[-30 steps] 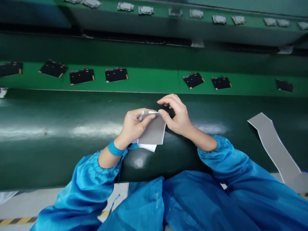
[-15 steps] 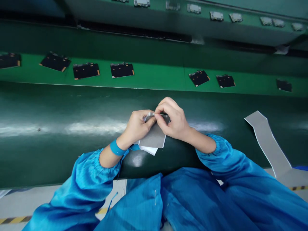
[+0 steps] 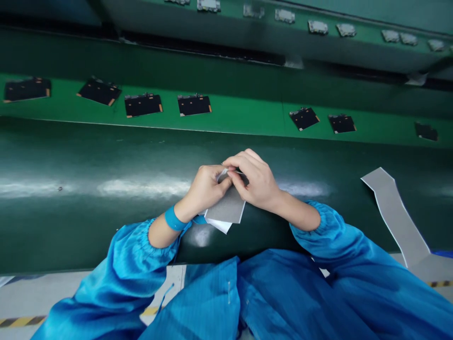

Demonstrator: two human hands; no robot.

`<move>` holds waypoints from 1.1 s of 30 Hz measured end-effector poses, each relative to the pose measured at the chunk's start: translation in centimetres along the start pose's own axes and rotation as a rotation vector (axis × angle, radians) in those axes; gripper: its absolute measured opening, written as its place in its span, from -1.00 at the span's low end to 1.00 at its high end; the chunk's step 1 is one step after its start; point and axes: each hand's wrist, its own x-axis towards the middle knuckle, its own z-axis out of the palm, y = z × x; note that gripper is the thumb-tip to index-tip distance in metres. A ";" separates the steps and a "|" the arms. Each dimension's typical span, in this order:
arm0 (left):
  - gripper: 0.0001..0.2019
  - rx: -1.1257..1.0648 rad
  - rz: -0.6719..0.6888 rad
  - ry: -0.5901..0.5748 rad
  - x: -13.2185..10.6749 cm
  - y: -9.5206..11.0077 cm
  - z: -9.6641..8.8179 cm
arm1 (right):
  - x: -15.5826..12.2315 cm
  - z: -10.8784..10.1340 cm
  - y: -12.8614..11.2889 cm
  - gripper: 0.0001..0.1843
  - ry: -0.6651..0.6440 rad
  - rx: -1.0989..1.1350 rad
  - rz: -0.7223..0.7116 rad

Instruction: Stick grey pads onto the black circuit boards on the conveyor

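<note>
Over the dark green bench, a grey sheet with white edges (image 3: 228, 208) is in my left hand (image 3: 207, 186), gripped along its left side with the thumb on top. Beneath its lower end a white paper flap (image 3: 222, 226) sticks out. My right hand (image 3: 260, 182) is closed in a pinch at the sheet's upper edge, close to the left thumb. Both hands' fingertips nearly meet there, and they partly hide that edge. Whether anything small sits between the right fingertips, I cannot make out.
Several black boards (image 3: 194, 105) lie spaced along a bright green belt (image 3: 247, 115) beyond the bench. Small pale parts (image 3: 285, 16) line a raised shelf at the back. A long bent grey strip (image 3: 396, 212) lies at the bench's right, hanging over its front edge.
The black boards have shifted right along the belt. Both hands have dropped slightly in view with the sheet, and the right fingers have closed further over its upper edge.
</note>
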 end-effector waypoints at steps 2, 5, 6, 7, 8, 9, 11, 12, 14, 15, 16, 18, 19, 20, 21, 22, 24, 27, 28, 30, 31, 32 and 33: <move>-0.70 -0.001 -0.018 -0.005 -0.1 0.1 0.1 | 0.0 -0.3 -0.5 -0.78 -0.013 -0.005 -0.018; -0.76 -0.041 -0.027 -0.041 -0.2 0.2 0.3 | 0.9 -0.9 -0.8 -0.76 0.016 0.111 0.041; -0.78 -0.065 -0.022 -0.054 -0.2 0.3 0.3 | 1.6 -1.0 -0.6 -0.77 0.036 0.166 0.089; -0.80 -0.088 -0.013 -0.062 -0.3 0.3 0.4 | 2.6 -1.1 -0.1 -0.79 0.053 0.219 0.141; -0.83 -0.101 -0.002 -0.067 -0.3 0.4 0.5 | 3.8 -1.0 0.7 -0.80 0.061 0.267 0.185; -0.84 -0.101 0.011 -0.075 -0.4 0.4 0.6 | 5.3 -0.7 1.6 -0.80 0.057 0.309 0.216; -0.84 -0.059 0.033 -0.103 -0.7 0.5 0.9 | 9.0 0.5 4.0 -0.74 0.003 0.377 0.236; -0.83 -0.026 0.043 -0.122 -0.8 0.6 1.0 | 11.2 1.5 5.2 -0.69 -0.051 0.400 0.230; -0.83 0.039 0.065 -0.166 -1.0 0.6 1.2 | 15.5 4.2 7.2 -0.65 -0.190 0.418 0.219; -0.82 0.062 0.079 -0.186 -1.1 0.6 1.2 | 17.5 6.0 7.9 -0.65 -0.260 0.416 0.209; -0.82 0.081 0.095 -0.203 -1.2 0.6 1.3 | 19.3 7.8 8.4 -0.66 -0.324 0.409 0.195; -0.81 0.107 0.122 -0.223 -1.2 0.6 1.3 | 22.0 11.5 8.9 -0.69 -0.424 0.389 0.165; -0.80 0.114 0.131 -0.225 -1.2 0.6 1.3 | 22.9 13.2 9.0 -0.69 -0.466 0.378 0.160; -0.81 0.118 0.138 -0.223 -1.2 0.5 1.3 | 23.6 14.7 9.1 -0.69 -0.506 0.366 0.165; -0.81 0.122 0.143 -0.220 -1.1 0.6 1.2 | 24.0 15.8 9.1 -0.68 -0.541 0.353 0.177; -0.81 0.125 0.147 -0.221 -1.1 0.6 1.2 | 24.1 16.7 9.3 -0.68 -0.569 0.340 0.191; -0.79 0.139 0.152 -0.232 -1.2 0.8 1.1 | 24.1 17.5 9.6 -0.66 -0.595 0.319 0.215; -0.78 0.167 0.155 -0.255 -1.3 1.2 0.9 | 23.7 17.5 10.1 -0.64 -0.577 0.306 0.225; -0.78 0.173 0.159 -0.259 -1.3 1.3 0.9 | 23.6 17.3 10.2 -0.64 -0.571 0.304 0.226; -0.79 0.180 0.166 -0.259 -1.4 1.5 0.8 | 23.3 17.0 10.4 -0.64 -0.563 0.295 0.224; -0.79 0.181 0.168 -0.258 -1.4 1.5 0.8 | 23.3 16.9 10.5 -0.64 -0.561 0.288 0.221; -0.79 0.180 0.169 -0.256 -1.5 1.5 0.8 | 23.2 16.8 10.5 -0.64 -0.558 0.279 0.218; -0.80 0.179 0.171 -0.253 -1.5 1.5 0.7 | 23.1 16.6 10.5 -0.64 -0.558 0.269 0.213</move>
